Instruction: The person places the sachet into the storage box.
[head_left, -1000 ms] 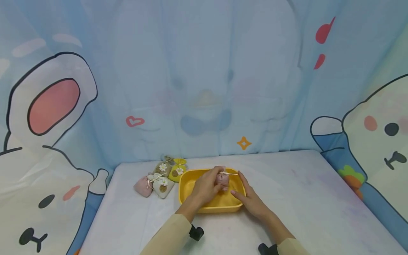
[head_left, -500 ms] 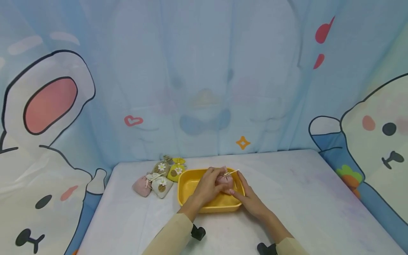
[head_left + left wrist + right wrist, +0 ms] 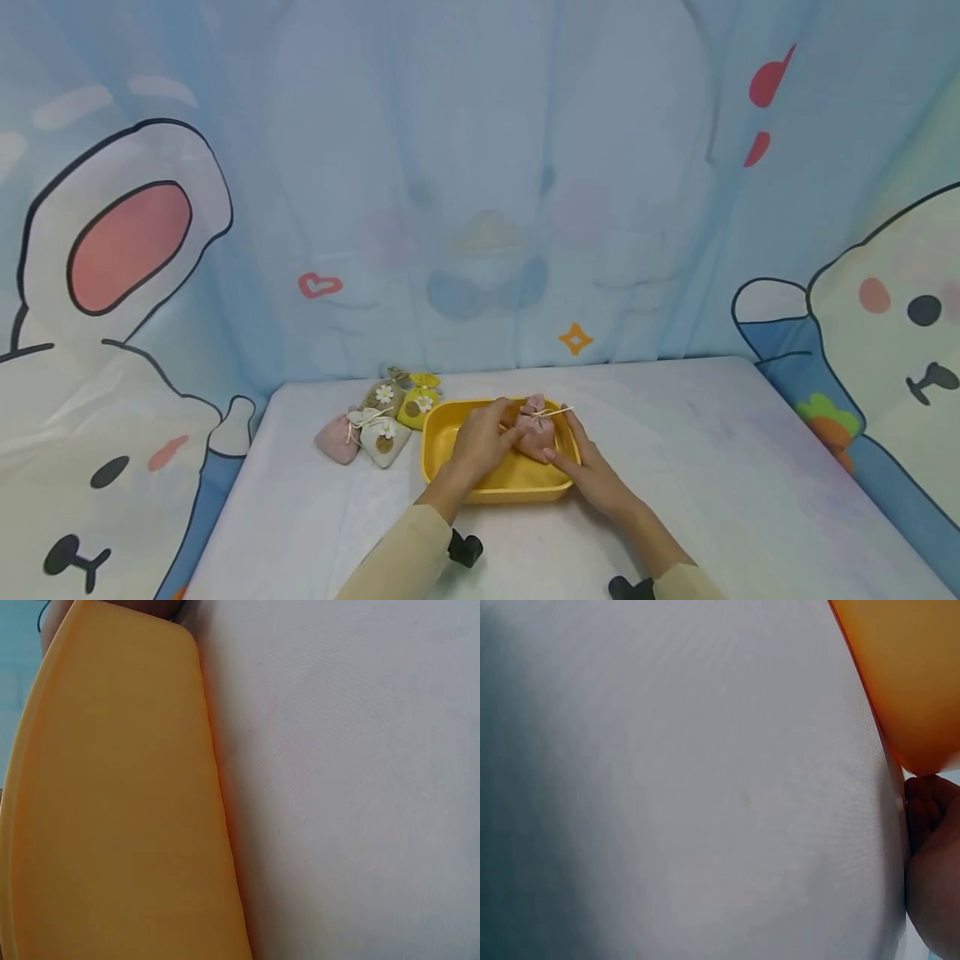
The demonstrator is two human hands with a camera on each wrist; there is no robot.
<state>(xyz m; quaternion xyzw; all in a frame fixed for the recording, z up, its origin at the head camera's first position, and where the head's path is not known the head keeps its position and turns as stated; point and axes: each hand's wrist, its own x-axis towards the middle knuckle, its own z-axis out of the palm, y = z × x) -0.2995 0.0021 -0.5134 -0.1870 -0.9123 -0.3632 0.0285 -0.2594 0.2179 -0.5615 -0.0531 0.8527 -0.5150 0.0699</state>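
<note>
A pink drawstring pouch (image 3: 535,435) with a pale cord leans inside the right end of a yellow plastic basin (image 3: 517,495). My left hand (image 3: 478,442) reaches over the basin, its thumb and fingers parted at the pouch's left side. At the right end, my right hand (image 3: 600,477) grips the basin's wall, thumb over the rim near the pouch and fingers along the outside. The left wrist view is mostly the basin's outer wall (image 3: 120,780). In the right wrist view, part of a hand (image 3: 935,862) shows beside the basin (image 3: 907,675).
Left of the basin lie several pouches: a pink one (image 3: 338,439), a white one (image 3: 383,438) with a flower, an olive one (image 3: 381,396) and a yellow one (image 3: 417,407). A white cloth (image 3: 712,467) covers the table. A printed blue curtain (image 3: 480,167) hangs behind it.
The pink pouch has shifted slightly right and shows more fully now. My left hand's fingers have loosened from around it. My right hand stays at the basin's end.
</note>
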